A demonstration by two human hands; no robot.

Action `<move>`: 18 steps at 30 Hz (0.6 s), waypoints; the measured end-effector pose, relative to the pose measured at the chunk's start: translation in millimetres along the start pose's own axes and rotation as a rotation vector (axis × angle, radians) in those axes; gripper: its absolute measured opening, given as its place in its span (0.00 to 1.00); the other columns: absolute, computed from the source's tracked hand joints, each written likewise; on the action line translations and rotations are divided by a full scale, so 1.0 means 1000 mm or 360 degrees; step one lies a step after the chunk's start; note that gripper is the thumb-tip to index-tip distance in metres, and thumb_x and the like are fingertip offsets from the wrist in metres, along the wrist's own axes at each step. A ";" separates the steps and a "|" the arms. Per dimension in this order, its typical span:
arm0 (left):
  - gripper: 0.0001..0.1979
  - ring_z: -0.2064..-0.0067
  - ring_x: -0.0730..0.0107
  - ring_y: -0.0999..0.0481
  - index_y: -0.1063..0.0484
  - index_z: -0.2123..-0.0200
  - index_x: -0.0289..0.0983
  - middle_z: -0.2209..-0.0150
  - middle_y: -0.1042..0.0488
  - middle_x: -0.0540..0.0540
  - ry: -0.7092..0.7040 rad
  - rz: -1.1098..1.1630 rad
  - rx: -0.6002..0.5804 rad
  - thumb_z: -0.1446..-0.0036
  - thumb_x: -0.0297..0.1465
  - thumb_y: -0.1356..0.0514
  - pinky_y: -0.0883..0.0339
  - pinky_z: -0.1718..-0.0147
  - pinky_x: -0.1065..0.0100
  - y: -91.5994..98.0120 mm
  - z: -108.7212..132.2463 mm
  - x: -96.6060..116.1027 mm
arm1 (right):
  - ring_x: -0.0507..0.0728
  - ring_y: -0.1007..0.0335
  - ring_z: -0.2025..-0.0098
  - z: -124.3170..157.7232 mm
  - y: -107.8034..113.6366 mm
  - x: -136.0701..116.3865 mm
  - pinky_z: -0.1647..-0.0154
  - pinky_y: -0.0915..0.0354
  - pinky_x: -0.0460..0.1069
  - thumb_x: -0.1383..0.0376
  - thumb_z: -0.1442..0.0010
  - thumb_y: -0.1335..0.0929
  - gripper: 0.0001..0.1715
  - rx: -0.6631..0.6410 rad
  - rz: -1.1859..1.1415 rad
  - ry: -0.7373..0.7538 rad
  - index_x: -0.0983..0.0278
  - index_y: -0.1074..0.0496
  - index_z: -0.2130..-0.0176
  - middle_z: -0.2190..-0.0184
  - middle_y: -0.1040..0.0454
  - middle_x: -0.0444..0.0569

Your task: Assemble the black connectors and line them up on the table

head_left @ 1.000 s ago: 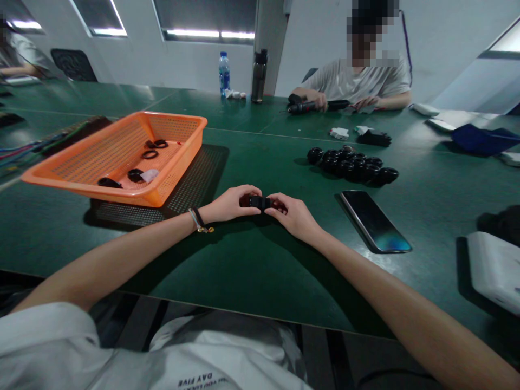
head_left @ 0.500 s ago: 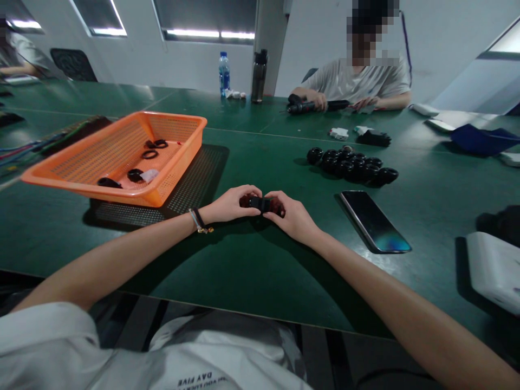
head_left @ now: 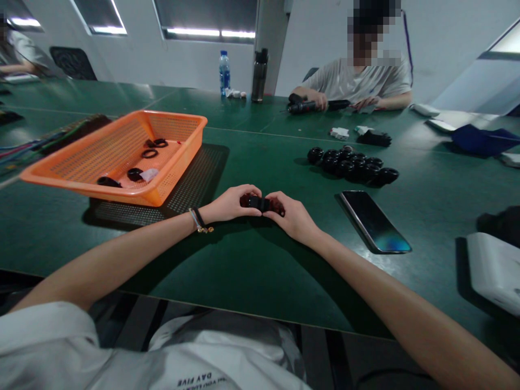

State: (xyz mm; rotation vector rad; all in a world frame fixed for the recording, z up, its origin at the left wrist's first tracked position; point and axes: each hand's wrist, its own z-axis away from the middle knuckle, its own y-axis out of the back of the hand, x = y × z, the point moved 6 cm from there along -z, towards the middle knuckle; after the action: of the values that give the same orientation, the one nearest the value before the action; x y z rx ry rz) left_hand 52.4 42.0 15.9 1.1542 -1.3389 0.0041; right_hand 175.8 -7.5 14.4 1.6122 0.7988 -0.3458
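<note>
Just above the green table, a small black cylindrical part lies sideways between my two hands. My left hand is closed round its left end, thumb below and fingers above. On its right end, my right hand grips in the same way, the fingertips of both hands nearly meeting. My palms and fingers hide both ends of the part. To the left, an orange basket holds several black rings and caps. Several glossy black rounded parts sit grouped beyond my right hand.
A smartphone lies right of my right hand, with a white device at the right edge. Across the green table, a person handles a black power tool. A water bottle and a dark flask stand at the back.
</note>
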 end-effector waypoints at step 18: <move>0.17 0.65 0.71 0.32 0.32 0.61 0.34 0.64 0.30 0.48 -0.0019 -0.0050 0.0023 0.54 0.36 0.36 0.39 0.66 0.70 0.001 0.000 0.002 | 0.53 0.35 0.70 -0.002 -0.002 0.003 0.69 0.40 0.48 0.67 0.45 0.33 0.10 -0.0029 0.0047 -0.0069 0.65 0.32 0.60 0.71 0.29 0.47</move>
State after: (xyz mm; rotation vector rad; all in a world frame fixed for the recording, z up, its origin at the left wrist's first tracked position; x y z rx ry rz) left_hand 52.2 41.5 17.9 1.1891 -1.3332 -0.0162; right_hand 176.6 -4.2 11.8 1.5930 0.7428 -0.3502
